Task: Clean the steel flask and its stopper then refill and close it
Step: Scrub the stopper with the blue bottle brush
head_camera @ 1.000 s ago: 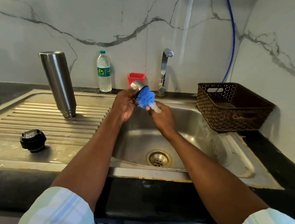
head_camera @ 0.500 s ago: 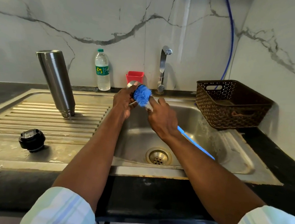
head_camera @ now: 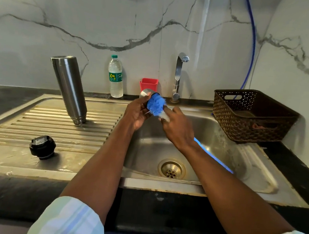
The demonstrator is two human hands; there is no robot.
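The steel flask (head_camera: 69, 89) stands upside down on the ribbed drainboard (head_camera: 42, 125), left of the basin. Its black stopper (head_camera: 42, 146) lies on the drainboard nearer to me. Over the sink basin my left hand (head_camera: 137, 111) grips a small steel cap (head_camera: 146, 93) with its open side facing right. My right hand (head_camera: 179, 127) grips the blue bottle brush (head_camera: 156, 105), whose bristle head is pressed into the cap. The brush's blue handle trails down behind my right forearm.
A steel sink basin (head_camera: 222, 141) with a drain (head_camera: 171, 169) lies below my hands. A tap (head_camera: 178, 76), a red cup (head_camera: 149, 83) and a plastic water bottle (head_camera: 115, 76) stand at the back wall. A brown woven basket (head_camera: 251, 116) sits on the right.
My right hand has turned and shifted with the brush against the cap, and the blue handle now shows behind my forearm. The flask and stopper have not moved.
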